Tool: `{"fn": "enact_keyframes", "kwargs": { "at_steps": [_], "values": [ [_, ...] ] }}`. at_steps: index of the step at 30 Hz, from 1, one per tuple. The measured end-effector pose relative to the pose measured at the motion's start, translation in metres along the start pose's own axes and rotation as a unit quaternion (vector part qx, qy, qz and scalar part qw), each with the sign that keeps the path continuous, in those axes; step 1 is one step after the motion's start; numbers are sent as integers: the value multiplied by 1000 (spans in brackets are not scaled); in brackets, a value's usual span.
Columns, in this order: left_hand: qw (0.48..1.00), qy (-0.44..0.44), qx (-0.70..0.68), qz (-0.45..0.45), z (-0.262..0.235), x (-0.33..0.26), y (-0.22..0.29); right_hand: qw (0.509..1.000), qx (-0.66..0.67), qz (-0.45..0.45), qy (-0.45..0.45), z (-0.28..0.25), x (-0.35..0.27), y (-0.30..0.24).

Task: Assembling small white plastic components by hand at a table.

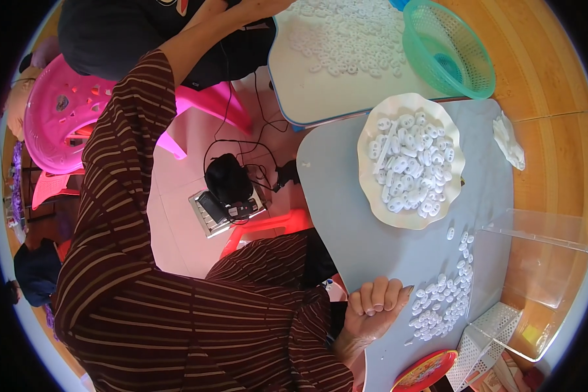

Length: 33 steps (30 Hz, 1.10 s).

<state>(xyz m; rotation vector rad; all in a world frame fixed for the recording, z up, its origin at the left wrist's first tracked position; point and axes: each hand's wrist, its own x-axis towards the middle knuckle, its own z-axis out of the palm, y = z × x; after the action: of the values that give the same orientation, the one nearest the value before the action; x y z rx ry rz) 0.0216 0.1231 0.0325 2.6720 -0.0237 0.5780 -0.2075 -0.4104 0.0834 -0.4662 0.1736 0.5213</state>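
The right hand [372, 308] is curled into a fist at the grey board's [346, 196] near edge, beside small white pieces [441, 304]; whether anything is held cannot be told.

Our right hand [372, 307] is curled into a loose fist, fingers folded in, knuckles up. Our left arm [121, 189], in a striped sleeve, stretches away up-frame, its hand out of sight.

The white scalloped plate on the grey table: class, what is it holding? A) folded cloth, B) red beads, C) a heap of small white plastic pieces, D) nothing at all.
C: the white scalloped plate on the grey table is piled with small white plastic pieces, each with little holes.
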Motion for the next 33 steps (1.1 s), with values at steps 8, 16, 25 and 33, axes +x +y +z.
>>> {"fn": "enact_keyframes", "kwargs": {
  "at_steps": [8,16,25,33],
  "values": [
    [996,63,20,64,36,-12,-3,1000,5,1,-4,0,-1,0],
    [990,66,-125,5,37,9,-17,1000,10,1,-7,0,-3,2],
    [961,49,182,200,46,27,16,1000,25,-1,-11,-4,-3,0],
    [952,11,211,222,67,36,-15,999,37,-7,-24,-5,-3,2]
  ]
}}
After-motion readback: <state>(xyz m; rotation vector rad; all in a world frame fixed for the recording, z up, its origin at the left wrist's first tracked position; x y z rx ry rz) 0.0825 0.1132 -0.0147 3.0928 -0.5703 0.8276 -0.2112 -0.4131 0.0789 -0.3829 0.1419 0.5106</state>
